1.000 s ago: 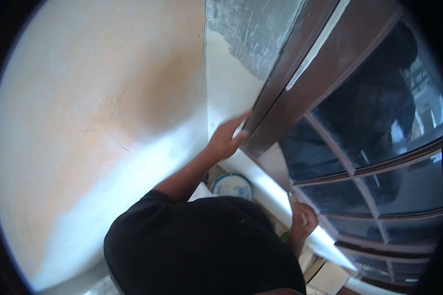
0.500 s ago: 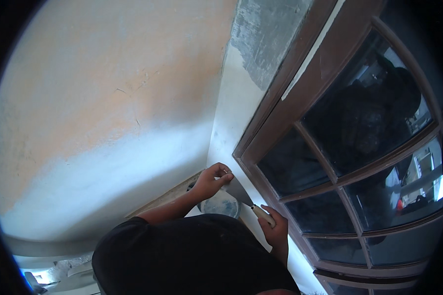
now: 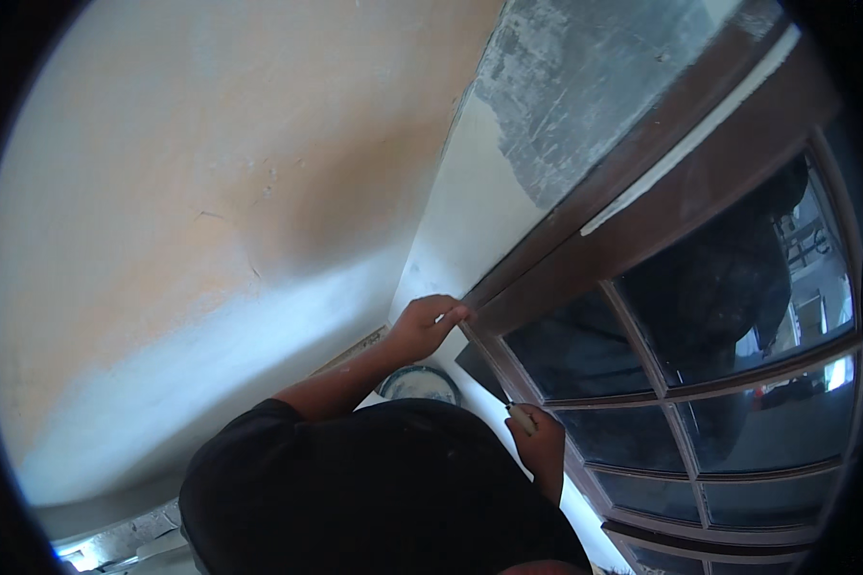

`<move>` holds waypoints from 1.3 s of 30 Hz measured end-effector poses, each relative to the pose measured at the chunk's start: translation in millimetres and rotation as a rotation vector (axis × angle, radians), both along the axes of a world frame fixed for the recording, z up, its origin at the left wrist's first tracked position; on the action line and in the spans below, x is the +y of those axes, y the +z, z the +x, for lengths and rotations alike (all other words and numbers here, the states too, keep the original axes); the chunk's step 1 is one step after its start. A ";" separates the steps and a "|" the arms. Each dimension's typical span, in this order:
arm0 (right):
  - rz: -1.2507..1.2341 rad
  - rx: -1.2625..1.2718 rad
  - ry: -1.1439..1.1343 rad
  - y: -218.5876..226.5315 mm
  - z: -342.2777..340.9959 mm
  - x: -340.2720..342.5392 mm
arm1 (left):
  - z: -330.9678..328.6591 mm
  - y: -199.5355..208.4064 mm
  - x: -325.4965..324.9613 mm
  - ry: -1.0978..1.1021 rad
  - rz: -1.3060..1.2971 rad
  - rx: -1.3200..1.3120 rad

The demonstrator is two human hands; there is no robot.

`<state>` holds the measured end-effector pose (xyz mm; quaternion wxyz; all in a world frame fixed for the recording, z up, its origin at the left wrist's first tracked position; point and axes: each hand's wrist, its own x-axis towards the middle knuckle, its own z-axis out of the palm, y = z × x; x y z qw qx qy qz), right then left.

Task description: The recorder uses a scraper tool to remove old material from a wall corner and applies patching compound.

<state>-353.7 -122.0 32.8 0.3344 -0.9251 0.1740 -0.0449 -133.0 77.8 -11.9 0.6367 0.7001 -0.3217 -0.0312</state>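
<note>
My right hand (image 3: pixel 539 443) is wrapped round the pale handle of a putty knife (image 3: pixel 481 372). Its wide dark blade points up and left, just beside the lower door frame. My left hand (image 3: pixel 430 324) is raised past the bucket, with thumb and fingers pinched together near the foot of the narrow wall. Whatever those fingers may hold is too small to make out. Below my left forearm stands a round bucket (image 3: pixel 420 385) with a pale, wet-looking mix in it; my dark shirt hides its near side.
A brown door (image 3: pixel 664 381) with glass panes fills the right side. The narrow wall strip (image 3: pixel 547 125) has a rough grey patch above smooth pale filler. To the left spreads a large wall (image 3: pixel 211 182), peach above and whitish below. A ledge (image 3: pixel 355 349) runs along its foot.
My left hand has moved up and to the right, away from the bucket. The putty knife has shifted right, off the bucket and closer to the door frame. The whole view has tilted.
</note>
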 end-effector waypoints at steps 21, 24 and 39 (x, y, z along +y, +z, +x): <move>0.061 0.010 -0.165 8.9 97.2 41.6 | 134.6 0.4 -14.6 -0.241 0.096 0.038; 0.191 -0.019 -0.204 9.5 100.1 43.2 | 129.2 1.3 -12.2 -0.406 0.154 0.342; 0.227 -0.075 -0.146 0.4 95.0 25.7 | 97.6 2.1 -20.1 -0.464 0.200 0.540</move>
